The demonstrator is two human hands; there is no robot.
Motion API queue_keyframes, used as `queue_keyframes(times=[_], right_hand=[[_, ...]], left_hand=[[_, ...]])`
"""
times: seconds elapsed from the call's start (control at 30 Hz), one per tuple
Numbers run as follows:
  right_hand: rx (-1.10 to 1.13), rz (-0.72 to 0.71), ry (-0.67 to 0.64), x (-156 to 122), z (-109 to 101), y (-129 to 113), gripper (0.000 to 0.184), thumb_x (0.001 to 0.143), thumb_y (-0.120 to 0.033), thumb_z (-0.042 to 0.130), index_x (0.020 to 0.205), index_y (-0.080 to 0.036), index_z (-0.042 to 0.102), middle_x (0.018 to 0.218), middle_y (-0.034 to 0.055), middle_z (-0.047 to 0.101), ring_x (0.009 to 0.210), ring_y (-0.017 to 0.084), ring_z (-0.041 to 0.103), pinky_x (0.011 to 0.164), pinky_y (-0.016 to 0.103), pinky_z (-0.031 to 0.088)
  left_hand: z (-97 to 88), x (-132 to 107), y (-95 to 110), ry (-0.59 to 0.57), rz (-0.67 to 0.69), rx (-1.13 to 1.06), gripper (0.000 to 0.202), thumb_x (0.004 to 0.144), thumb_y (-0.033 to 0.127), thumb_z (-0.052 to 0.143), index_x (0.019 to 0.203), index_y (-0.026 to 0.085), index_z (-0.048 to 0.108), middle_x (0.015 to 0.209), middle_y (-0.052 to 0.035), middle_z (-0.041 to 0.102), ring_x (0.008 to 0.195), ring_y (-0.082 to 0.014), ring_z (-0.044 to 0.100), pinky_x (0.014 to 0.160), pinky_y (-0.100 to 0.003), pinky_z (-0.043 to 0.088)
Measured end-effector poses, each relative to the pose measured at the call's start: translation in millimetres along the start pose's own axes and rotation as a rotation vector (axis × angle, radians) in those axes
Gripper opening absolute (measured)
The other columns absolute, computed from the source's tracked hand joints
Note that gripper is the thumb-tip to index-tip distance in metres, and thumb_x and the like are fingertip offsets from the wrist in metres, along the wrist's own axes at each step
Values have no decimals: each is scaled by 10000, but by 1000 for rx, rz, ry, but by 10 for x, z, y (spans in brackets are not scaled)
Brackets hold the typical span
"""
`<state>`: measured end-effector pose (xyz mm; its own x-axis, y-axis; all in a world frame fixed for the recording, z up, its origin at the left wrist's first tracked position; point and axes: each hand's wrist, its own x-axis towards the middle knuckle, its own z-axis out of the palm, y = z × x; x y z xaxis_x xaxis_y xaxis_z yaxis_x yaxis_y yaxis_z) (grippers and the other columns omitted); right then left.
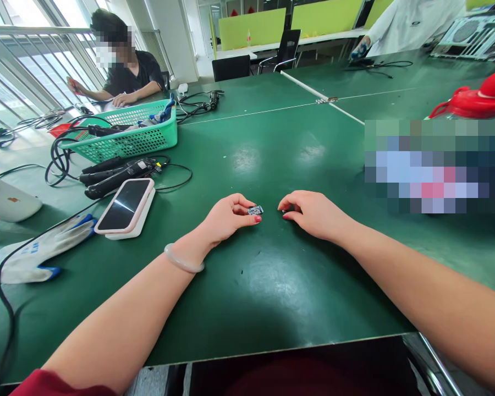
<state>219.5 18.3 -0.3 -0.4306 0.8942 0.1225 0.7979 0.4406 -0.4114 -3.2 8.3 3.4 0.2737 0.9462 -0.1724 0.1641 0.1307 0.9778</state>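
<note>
Between the thumb and fingers of my left hand is a small circuit board, held just above the green table. A short gap to the right, my right hand curls its thumb and forefinger toward each other. A tiny dark bit shows at those fingertips, too small to name. The two hands face each other, apart, over the table's near half. Left of my left hand, a phone rests on a white box.
A white-and-blue work glove and black handheld tools with cables lie on the left. Behind them stands a green basket. One person sits at the far left, another at the far right beside a metal case.
</note>
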Motion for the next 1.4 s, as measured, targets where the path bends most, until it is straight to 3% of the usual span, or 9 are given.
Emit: queue_keyframes(times=[0.17,0.3,0.4,0.8,1.27,1.4], right_hand=[[-9,1,4,-4,-32,2,225,789,-114,587,950,-231,691,796,-5,667,706,144,593,687,287,460],[-85,53,43,2,-39,61,72,792,-212,620,782,-210,692,811,24,660,743,173,589,671,309,446],[-117,74,29,2,-38,59,154,817,-221,591,685,-202,668,778,33,650,735,183,580,654,319,432],[28,-174,208,-102,67,-413,121,860,-174,555,794,-194,654,860,33,659,831,173,584,757,303,453],[57,-142,244,-109,92,-320,157,848,-262,603,960,-203,697,924,32,672,827,169,605,729,297,468],[37,-128,208,-102,106,-313,139,842,-311,619,877,-203,698,859,24,664,799,166,601,708,292,455]], left_hand=[[12,-10,15,-3,5,27,329,569,191,809,815,144,596,756,-20,682,694,-109,619,731,-302,487],[10,-11,11,-14,14,45,323,582,200,802,827,146,599,760,-20,681,699,-112,621,733,-305,490],[12,-11,6,-22,17,56,313,591,202,797,825,149,595,770,-24,684,714,-121,626,739,-313,495],[79,-25,16,-68,47,165,326,555,196,802,763,151,555,716,-6,657,677,-123,606,672,-288,466],[61,-19,20,-40,27,78,301,583,136,777,801,134,569,734,-7,672,708,-116,627,729,-294,495],[51,-19,39,-43,18,31,289,627,127,756,881,125,618,781,-26,695,745,-123,639,785,-318,505]])
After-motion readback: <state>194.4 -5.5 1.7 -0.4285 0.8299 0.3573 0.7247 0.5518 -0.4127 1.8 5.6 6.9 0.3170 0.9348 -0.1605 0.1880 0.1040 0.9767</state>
